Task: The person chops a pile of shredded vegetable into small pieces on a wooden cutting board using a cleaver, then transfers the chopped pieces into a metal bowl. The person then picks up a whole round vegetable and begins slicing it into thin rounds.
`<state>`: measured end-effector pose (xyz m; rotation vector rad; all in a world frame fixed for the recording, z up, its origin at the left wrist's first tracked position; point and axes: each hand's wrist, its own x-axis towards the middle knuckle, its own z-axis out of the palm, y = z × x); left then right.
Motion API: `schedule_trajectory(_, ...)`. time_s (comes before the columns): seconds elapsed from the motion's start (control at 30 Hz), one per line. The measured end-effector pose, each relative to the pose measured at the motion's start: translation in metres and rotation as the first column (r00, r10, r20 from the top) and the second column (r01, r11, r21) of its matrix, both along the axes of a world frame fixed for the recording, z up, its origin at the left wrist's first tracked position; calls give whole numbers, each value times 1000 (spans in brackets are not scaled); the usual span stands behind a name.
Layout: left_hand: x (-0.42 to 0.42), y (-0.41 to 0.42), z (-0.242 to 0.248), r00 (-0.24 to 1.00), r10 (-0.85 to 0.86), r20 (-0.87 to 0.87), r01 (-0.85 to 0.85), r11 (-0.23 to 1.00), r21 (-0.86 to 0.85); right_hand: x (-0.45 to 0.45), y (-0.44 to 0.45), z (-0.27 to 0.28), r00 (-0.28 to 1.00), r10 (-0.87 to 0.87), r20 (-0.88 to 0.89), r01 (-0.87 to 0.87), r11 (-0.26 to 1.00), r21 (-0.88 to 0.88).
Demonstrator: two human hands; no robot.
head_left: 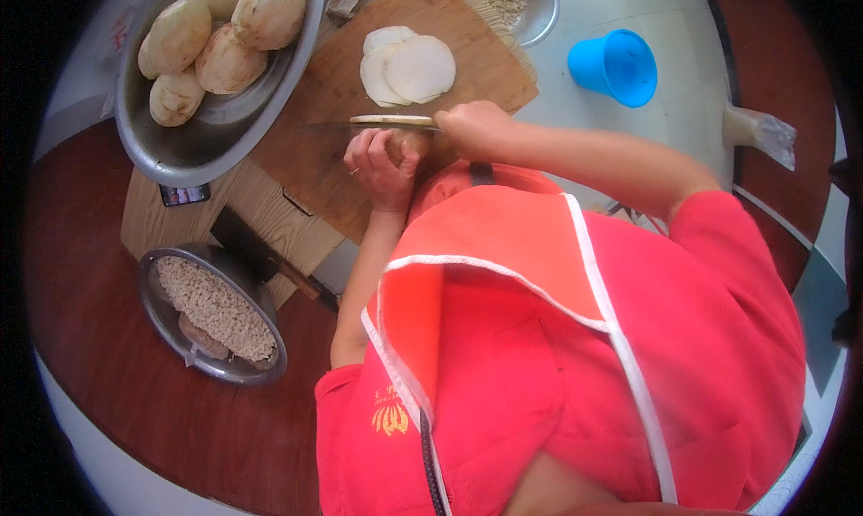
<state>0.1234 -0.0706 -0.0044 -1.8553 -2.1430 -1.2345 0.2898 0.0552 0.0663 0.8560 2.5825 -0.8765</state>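
Observation:
My right hand point(475, 128) is closed on the handle end of a knife point(323, 127), whose blade lies across a pale root vegetable point(402, 145). My left hand point(383, 165), with a ring on one finger, grips that vegetable on the near side of the blade. A pale slice point(392, 119) shows just beyond the blade. Several round white slices point(421, 69) lie overlapping farther up the wooden cutting board point(303, 145). The knife handle is hidden in my right hand.
A metal basin point(195, 172) of peeled root vegetables overlaps the board's left side. Near it are a phone point(185, 194), a cleaver point(246, 243) and a metal bowl point(150, 307) of chopped pieces. Another bowl point(547, 17) stands behind; a blue plastic bucket point(600, 64) is right.

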Motion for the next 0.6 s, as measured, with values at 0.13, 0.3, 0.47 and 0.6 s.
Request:
schedule_trajectory(0.13, 2, -1, 2, 1000, 21, -12, -21, 1000, -7, 0, -10, -32, 998, -48, -33, 50, 997, 56)
schedule_trajectory(0.3, 0, -5, 4, 999, 33, 34, -32, 998, -49, 0, -4, -27, 996, -69, -61, 72, 996, 53)
schedule_trajectory(0.47, 0, -7, 0, 998, 60, 1, -60, 997, -40, -5, 9, 26, 990, -62, -130, 66, 998, 23)
schedule_trajectory(0.6, -1, -9, -10, 997, 59, 39, -59, 998, -13, 2, 6, 93, 998, -45, -45, 44, 999, -15)
